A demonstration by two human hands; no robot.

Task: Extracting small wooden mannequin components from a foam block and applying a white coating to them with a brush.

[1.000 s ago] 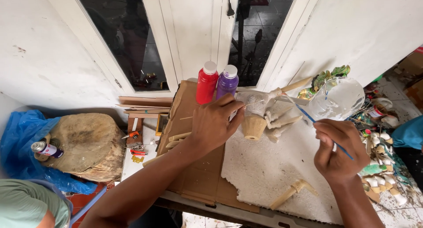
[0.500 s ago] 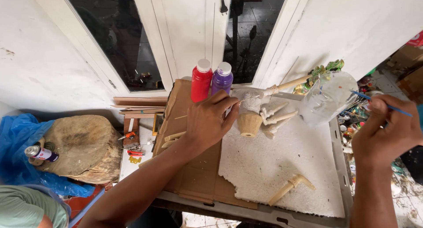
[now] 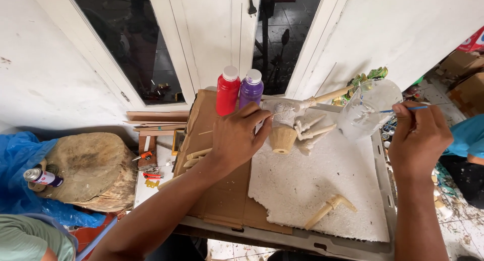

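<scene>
left hand [image 3: 237, 140] clamped on wooden puppet figure [image 3: 288, 125], mid-board on white foam sheet [image 3: 312, 190], just right of red bottle [image 3: 228, 90] | right hand [image 3: 418, 140] pinched shut on thin brush [image 3: 403, 109], tip in clear cup [image 3: 368, 110], far right | figure looks light, stiff, thin limbs likely fragile: grip the torso, not the arms

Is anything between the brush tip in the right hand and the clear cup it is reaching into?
Nothing visible blocks it. The right hand holds a thin blue brush whose tip already reaches the tilted clear cup. The wooden figure, steadied by the left hand, sits left of that path.
</scene>
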